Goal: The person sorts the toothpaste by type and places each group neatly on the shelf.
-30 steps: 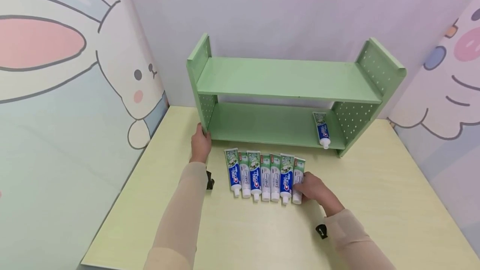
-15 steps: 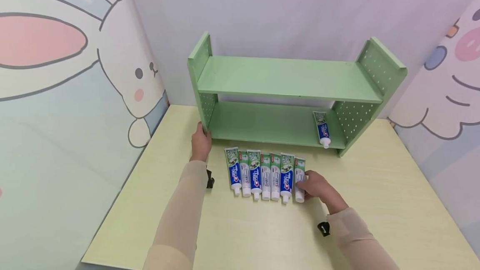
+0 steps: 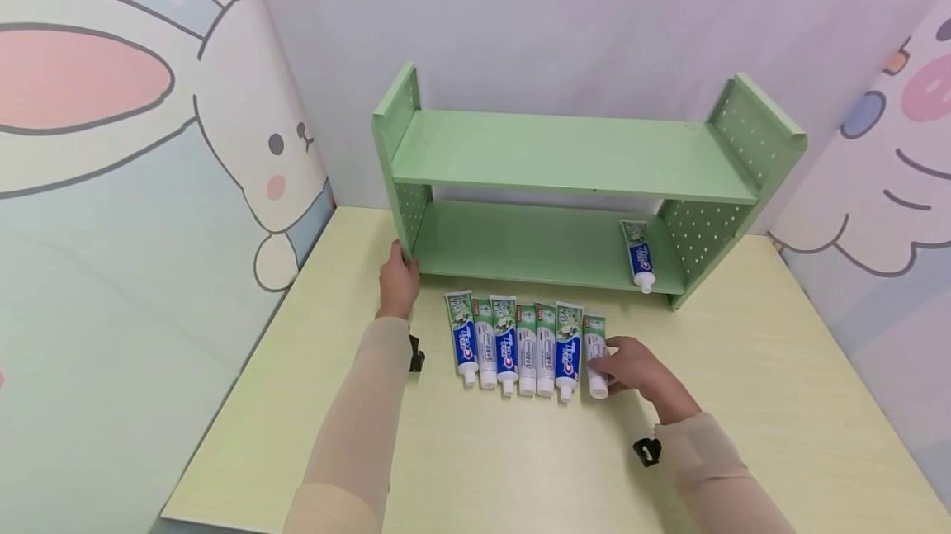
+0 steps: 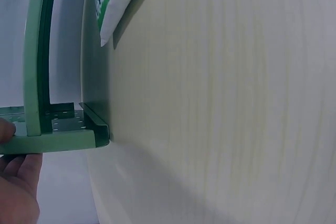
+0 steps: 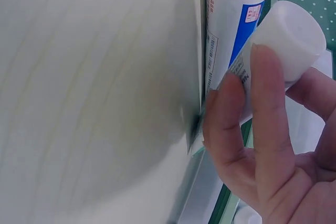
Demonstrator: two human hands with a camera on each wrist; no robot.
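Observation:
At the right end of a row on the table, my right hand [image 3: 633, 366] holds a white and green toothpaste tube [image 3: 596, 352] by its capped half. In the right wrist view its white cap [image 5: 295, 34] is raised, while the flat end is low by the tabletop. Beside it lies a blue toothpaste tube [image 3: 569, 346], with a small gap between them. My left hand [image 3: 399, 285] grips the lower front of the green shelf's left side panel [image 3: 394, 163]; in the left wrist view thumb and fingers are on either side of that panel [image 4: 58, 141].
Several more white and blue toothpaste tubes [image 3: 505, 340] lie side by side before the two-tier green shelf [image 3: 513, 245]. One blue tube [image 3: 639, 257] lies at the right of the lower tier, cap overhanging its front edge. The pale table [image 3: 513, 468] meets walls behind and beside.
My right hand has shifted slightly right with the white toothpaste tube, widening its gap from the blue one. My left hand stays on the shelf panel.

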